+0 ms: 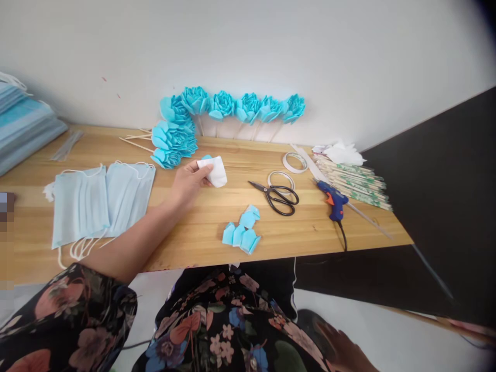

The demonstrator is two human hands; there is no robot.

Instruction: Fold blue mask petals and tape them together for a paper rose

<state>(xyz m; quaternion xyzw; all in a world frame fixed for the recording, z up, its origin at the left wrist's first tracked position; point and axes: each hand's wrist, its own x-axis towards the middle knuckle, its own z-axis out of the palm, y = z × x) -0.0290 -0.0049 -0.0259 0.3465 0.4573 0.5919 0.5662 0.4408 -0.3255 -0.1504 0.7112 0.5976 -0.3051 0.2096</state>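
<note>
My left hand (192, 178) is raised over the table, thumb and fingers pinched on a white piece of mask fabric (218, 172). A bit of blue (207, 156) shows just above my fingers; I cannot tell whether it belongs to the held piece. To the lower right of this hand lie several folded blue fabric petals (241, 235). Beyond it to the upper left, blue fabric flowers on sticks (174, 137) are heaped together, and more blue flowers (248, 106) lean in a row along the wall. My right hand is out of the frame.
Flat blue masks (79, 206) lie at left, near thin clear strips (67, 144) and a mask stack (27, 124). To the right are black scissors (281, 199), tape rolls (295, 162), a blue glue gun (334, 201) with its cord, and wrapped chopsticks (356, 181).
</note>
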